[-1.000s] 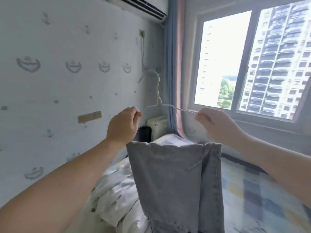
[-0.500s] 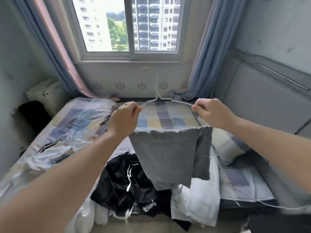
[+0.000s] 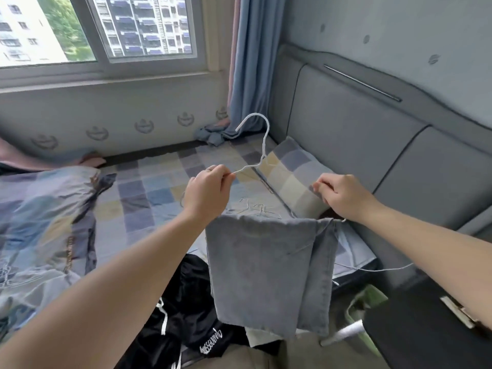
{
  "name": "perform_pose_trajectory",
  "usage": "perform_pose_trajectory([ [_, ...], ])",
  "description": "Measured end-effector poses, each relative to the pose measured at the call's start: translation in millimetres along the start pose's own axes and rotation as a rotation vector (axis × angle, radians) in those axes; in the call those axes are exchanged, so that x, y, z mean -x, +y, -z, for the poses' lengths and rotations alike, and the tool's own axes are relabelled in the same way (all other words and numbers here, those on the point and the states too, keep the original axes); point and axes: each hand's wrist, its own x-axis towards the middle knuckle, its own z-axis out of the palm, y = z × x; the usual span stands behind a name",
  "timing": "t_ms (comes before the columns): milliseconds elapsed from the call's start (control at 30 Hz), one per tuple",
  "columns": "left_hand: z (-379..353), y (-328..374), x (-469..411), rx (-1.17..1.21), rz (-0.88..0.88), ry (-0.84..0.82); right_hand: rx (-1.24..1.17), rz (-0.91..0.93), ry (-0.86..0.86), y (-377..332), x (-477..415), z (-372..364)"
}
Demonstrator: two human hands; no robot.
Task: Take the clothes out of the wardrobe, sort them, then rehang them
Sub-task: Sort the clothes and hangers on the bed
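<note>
Head view: both hands are up in front, over the bed (image 3: 149, 193), sharing one hanger.
Left hand (image 3: 206, 193): fingers curled tight, thumb and forefinger pinching the hanger's left shoulder wire. Nothing else in it.
Right hand (image 3: 343, 197): fist closed round the right end of the wire. The corner of the wire pokes out just under the wrist.
Hanger (image 3: 264, 145): thin white wire, with the hook sticking up and away from the hands, roughly midway between them.
Trousers (image 3: 261, 270): grey, folded over the bottom bar, hanging straight down between and below the two hands. The top edge sits right under the left wrist. They're off the bed, not touching it as far as I can see.
Below the grip: black clothes (image 3: 186, 323) with white drawstrings are piled on the near edge of the bed, partly behind the trousers.
Just past the grip: a few spare wire hangers (image 3: 255, 209) lie on the checked sheet, and a checked pillow (image 3: 290, 177) sits behind the right hand.
Left of the grip: a rumpled duvet (image 3: 40, 214).
Right of the grip: a grey padded headboard (image 3: 346, 134).
Far side, beyond the hook: a curtain (image 3: 247, 62) and a window (image 3: 106, 30).
</note>
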Motion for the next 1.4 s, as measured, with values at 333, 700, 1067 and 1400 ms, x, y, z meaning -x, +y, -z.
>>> perform_pose_trajectory([
  [333, -143.1, -32.4, -82.4, -0.010, 0.125, -0.176, 0.008, -0.166, -0.206, 125.5, -112.7, -55.5],
  [700, -340.7, -128.3, -79.2, -0.102, 0.357, -0.507, 0.128, -0.296, -0.440, 282.3, -177.4, -249.2],
  [1067, -510.5, -250.6, -97.3, -0.125, 0.457, -0.573, 0.032, -0.467, -0.380, 382.2, -222.8, -427.0],
  [1400, -547.6, -298.8, -79.4, -0.075, 0.584, -0.695, 0.029, -0.458, -0.406, 389.5, -231.6, -486.0],
])
